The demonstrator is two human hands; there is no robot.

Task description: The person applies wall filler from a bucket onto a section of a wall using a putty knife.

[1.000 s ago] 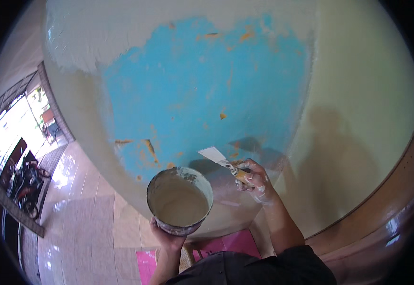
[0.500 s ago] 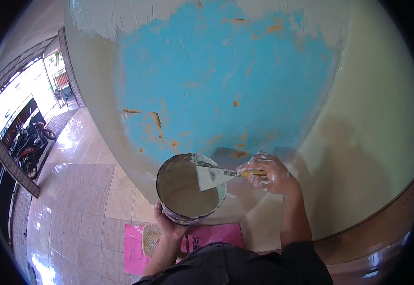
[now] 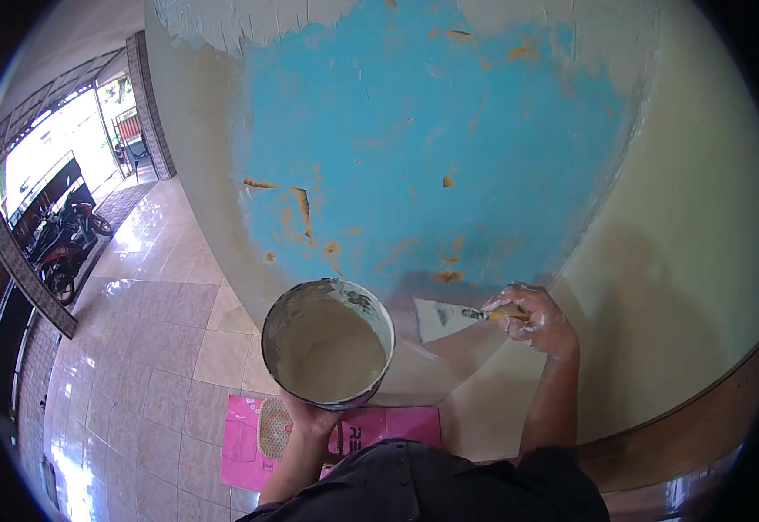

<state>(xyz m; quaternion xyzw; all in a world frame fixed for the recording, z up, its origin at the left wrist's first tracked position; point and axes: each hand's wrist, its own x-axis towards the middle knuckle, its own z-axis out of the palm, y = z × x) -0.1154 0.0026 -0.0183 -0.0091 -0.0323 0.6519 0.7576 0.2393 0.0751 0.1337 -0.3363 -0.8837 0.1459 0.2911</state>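
Observation:
My left hand [image 3: 312, 418] grips a round bucket [image 3: 268, 348] from below, near its lower rim; some of the fingers are hidden behind it. Inside lies greyish-cream wall putty [image 3: 332, 352], with smears up the inner wall. My right hand [image 3: 536, 320], spotted with white putty, is closed round the yellow-brown handle of a putty knife [image 3: 449, 320]. Its wide blade carries a pale coating and points left, a short way right of the bucket and apart from it. Ahead stands a wall with a large blue patch [image 3: 414, 165], marked by orange-brown chips and peeling flakes.
Pale putty or plaster [image 3: 249, 22] borders the blue patch along the top. A pink flattened box [image 3: 410, 424] and a tan perforated item [image 3: 273, 431] lie on the tiled floor [image 3: 149, 348] below. Motorcycles [image 3: 66, 248] stand beyond the opening at far left.
The putty knife has come out from over the bucket and moved right with my right hand. The bucket has shifted slightly left in my left hand. The whole view has turned a little.

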